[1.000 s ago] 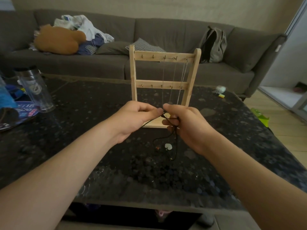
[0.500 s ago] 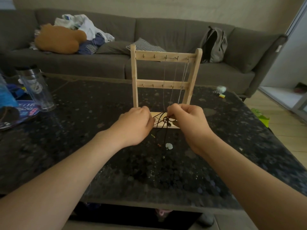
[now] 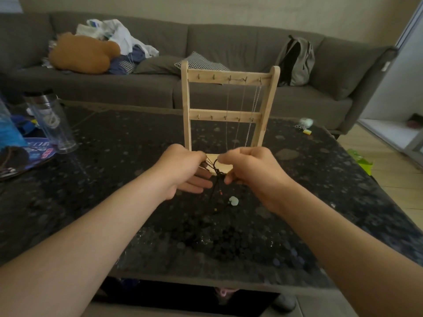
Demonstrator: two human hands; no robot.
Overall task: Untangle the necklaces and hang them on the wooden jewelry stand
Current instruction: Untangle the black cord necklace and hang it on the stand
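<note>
Two grips, centre frame | left grip pinching black cord tangle | right grip pinching it too | wooden stand just behind

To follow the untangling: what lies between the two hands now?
In the head view, tangled black necklace cords stretch between the left hand and the right hand, both pinching them, in front of the wooden stand's base.

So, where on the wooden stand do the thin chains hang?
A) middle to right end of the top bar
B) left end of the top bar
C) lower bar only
A: the thin chains drop from hooks on the top bar of the wooden stand, middle to right; its left hooks are bare.
</note>
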